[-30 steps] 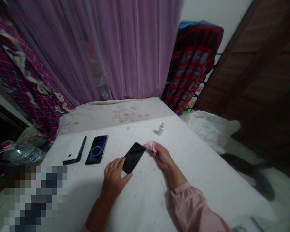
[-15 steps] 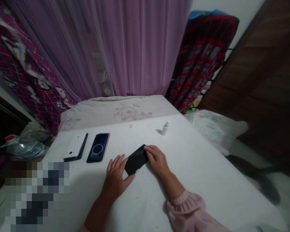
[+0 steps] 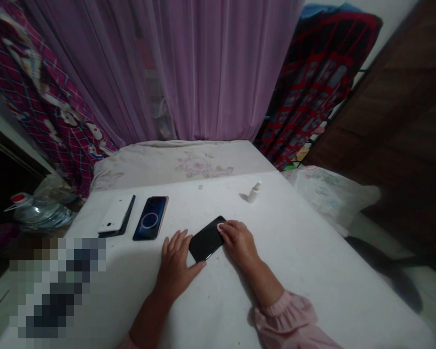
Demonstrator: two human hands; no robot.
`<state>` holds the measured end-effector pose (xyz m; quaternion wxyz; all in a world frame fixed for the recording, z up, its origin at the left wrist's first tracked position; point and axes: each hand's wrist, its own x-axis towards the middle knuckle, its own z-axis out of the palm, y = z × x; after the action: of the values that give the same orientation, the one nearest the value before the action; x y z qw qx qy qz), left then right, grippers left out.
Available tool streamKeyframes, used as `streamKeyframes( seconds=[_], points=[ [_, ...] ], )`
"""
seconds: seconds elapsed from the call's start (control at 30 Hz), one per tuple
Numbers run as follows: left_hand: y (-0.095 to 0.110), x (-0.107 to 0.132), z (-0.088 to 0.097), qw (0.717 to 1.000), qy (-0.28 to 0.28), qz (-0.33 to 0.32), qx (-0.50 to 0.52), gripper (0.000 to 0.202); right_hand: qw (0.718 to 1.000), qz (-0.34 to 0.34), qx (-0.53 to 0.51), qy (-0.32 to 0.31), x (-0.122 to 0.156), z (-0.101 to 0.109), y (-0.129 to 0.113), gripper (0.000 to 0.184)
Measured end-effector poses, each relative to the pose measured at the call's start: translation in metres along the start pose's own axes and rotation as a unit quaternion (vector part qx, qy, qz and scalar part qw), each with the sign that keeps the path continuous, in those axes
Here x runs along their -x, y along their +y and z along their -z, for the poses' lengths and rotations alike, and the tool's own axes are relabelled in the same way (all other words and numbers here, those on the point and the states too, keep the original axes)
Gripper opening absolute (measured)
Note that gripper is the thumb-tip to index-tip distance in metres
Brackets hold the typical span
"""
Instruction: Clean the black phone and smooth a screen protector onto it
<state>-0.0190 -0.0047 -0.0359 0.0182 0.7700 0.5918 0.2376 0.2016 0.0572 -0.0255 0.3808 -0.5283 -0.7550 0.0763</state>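
A black phone point(image 3: 206, 239) lies slanted on the white table point(image 3: 312, 252), screen up. My left hand point(image 3: 176, 264) rests flat next to it with fingers stretched out, the fingertips and thumb touching its lower left end. My right hand point(image 3: 240, 241) sits on the phone's upper right end with its fingers curled and pressed together on the glass. The pink cloth it held a moment ago is almost wholly hidden under those fingers.
A small white spray bottle point(image 3: 254, 192) stands behind the phone to the right. A blue phone point(image 3: 150, 218) and a white phone point(image 3: 116, 214) lie side by side at the left. A bed with a floral sheet point(image 3: 181, 162) abuts the far edge. A plastic bag point(image 3: 330, 194) sits off the right side.
My right hand brought the pink cloth from beside the phone onto its screen. The phone turned a little under both hands, and the camera tilted slightly.
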Motion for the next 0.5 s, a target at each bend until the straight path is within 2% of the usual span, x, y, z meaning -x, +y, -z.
streamKeyframes(
  seconds=[0.27, 0.37, 0.5],
  points=[
    [0.001, -0.002, 0.003, 1.000, -0.018, 0.012, 0.013, 0.061, 0.999, -0.004, 0.054, 0.007, -0.032, -0.020, 0.009, 0.020],
    [0.002, -0.003, 0.004, 0.999, -0.026, 0.018, 0.014, 0.061, 0.997, 0.002, 0.065, -0.031, -0.033, -0.023, -0.003, 0.020],
    [0.006, -0.004, 0.006, 0.999, -0.037, 0.030, 0.008, 0.060, 0.994, 0.052, 0.032, -0.092, -0.024, -0.024, -0.024, 0.022]
  ],
)
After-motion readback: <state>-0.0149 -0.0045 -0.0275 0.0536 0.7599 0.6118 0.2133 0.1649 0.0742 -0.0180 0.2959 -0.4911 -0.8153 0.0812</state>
